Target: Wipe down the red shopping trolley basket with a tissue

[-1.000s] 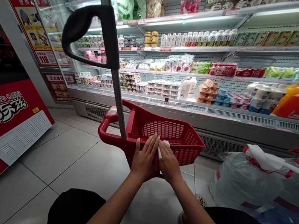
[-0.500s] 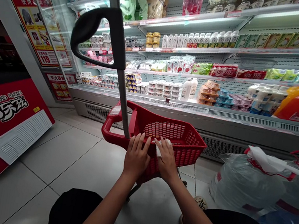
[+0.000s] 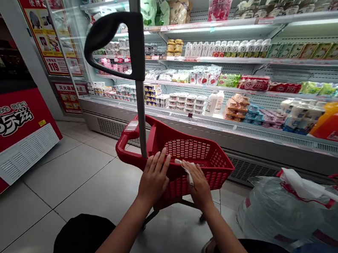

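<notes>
A red plastic shopping cart [image 3: 186, 140] with a grey pole and a black loop handle [image 3: 139, 48] stands in front of me. My left hand [image 3: 154, 176] rests on the near rim beside the pole, fingers stretched out, holding nothing. Farther right, my right hand [image 3: 198, 185] presses a white cloth or tissue [image 3: 189, 174] against the same rim. The cloth shows under and beside its fingers, and part of it is hidden by the hand.
A lit refrigerated shelf [image 3: 252, 132] with dairy goods and drinks runs behind the cart. A red freezer [image 3: 24, 141] stands at left. Large bottles in plastic wrap [image 3: 279, 205] sit on the floor at right. My knees flank the lower view.
My right hand has slid to the right along the rim with the white cloth, away from my left hand. My left hand stays at nearly the same place on the cart.
</notes>
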`<state>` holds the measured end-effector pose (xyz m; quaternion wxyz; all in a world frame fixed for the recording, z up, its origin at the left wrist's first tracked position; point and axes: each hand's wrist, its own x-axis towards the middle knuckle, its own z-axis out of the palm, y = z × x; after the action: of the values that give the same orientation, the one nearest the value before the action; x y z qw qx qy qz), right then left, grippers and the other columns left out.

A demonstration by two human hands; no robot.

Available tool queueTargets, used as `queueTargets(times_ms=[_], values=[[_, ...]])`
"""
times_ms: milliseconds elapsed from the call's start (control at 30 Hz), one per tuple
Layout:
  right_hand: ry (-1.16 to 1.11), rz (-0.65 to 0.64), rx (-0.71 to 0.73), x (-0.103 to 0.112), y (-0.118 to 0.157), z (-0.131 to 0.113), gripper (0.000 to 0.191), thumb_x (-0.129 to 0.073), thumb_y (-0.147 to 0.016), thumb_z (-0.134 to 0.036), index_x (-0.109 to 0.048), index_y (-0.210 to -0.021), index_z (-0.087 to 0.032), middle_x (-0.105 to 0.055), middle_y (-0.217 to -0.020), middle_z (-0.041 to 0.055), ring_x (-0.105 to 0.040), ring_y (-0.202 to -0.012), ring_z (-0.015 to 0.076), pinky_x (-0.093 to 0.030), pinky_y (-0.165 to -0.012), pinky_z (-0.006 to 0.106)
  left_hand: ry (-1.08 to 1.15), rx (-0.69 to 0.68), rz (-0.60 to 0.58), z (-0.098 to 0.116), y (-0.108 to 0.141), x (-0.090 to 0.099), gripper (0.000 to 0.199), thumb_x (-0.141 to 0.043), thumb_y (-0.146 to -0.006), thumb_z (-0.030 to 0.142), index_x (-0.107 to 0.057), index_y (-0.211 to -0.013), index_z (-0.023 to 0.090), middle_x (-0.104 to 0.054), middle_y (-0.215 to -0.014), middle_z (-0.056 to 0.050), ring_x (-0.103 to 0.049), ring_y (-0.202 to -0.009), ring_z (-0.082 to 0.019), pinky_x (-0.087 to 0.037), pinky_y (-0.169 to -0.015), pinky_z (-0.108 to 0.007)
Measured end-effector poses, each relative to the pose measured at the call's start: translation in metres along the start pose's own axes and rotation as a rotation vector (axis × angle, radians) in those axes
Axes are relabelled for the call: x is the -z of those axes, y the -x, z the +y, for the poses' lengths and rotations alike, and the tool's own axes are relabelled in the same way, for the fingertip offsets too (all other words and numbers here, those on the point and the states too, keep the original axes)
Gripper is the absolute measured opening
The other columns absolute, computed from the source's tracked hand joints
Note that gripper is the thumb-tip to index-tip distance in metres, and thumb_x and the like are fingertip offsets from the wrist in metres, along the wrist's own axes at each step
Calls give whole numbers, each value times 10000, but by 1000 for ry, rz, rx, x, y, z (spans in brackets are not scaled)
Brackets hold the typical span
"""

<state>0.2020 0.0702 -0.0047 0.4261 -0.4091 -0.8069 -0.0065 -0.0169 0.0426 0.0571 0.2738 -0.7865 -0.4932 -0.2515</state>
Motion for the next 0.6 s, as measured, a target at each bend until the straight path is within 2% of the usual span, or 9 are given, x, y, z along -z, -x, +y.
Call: queueTargets(times_ms=[100,167,267,367,433,500,600], values=[[78,32,-132,13,13,23,502,-319,-1086,-286,-491,-1557,-251,-558,-1558,43,-456,-1487,225,-280,-1284,559,3,-6,-14,3,-1,-3,731,-544,-884,154,-395,-1600,139,-390,-1667,-131,-377,-1540,-311,-272,-1296,-498],[97,83,-214,14,10,21,483,-319,-1085,-301,-572,-1491,-229,-614,-1500,65,-498,-1455,240,-299,-1272,571,9,-1,-9,7,-3,-5,766,-524,-883,141,-340,-1626,135,-392,-1667,-131,-378,-1541,-290,-272,-1298,-482],[50,97,-174,3,-8,-8,488,-316,-1068,-257,-603,-1460,-210,-637,-1472,73,-528,-1429,229,-299,-1279,548,18,3,3,13,-6,-7,822,-508,-882,119,-242,-1659,135,-364,-1681,-135,-366,-1548,-280,-281,-1293,-480],[-42,51,-30,-15,-29,-46,553,-356,-1006,-179,-522,-1533,-193,-573,-1542,62,-477,-1470,208,-283,-1298,501,13,1,33,15,-8,-7,790,-464,-937,101,-171,-1671,119,-376,-1673,-146,-360,-1552,-272,-301,-1283,-475],[-74,51,18,-21,-37,-58,590,-381,-976,-163,-491,-1555,-189,-564,-1551,63,-463,-1479,208,-279,-1302,491,3,-19,48,11,-7,-8,758,-432,-972,98,-146,-1673,110,-383,-1668,-148,-358,-1553,-264,-309,-1279,-465],[-74,47,33,-22,-37,-54,583,-378,-986,-176,-486,-1558,-204,-579,-1536,60,-483,-1463,208,-276,-1299,498,1,-46,47,6,-7,-8,769,-439,-965,101,-142,-1674,109,-378,-1671,-143,-348,-1558,-260,-301,-1283,-459],[-29,36,4,-11,-23,-24,539,-344,-1026,-218,-505,-1540,-236,-613,-1501,48,-524,-1424,207,-284,-1285,508,8,-70,13,0,-5,-7,834,-480,-902,98,-162,-1673,115,-359,-1682,-135,-332,-1566,-262,-275,-1295,-463]])
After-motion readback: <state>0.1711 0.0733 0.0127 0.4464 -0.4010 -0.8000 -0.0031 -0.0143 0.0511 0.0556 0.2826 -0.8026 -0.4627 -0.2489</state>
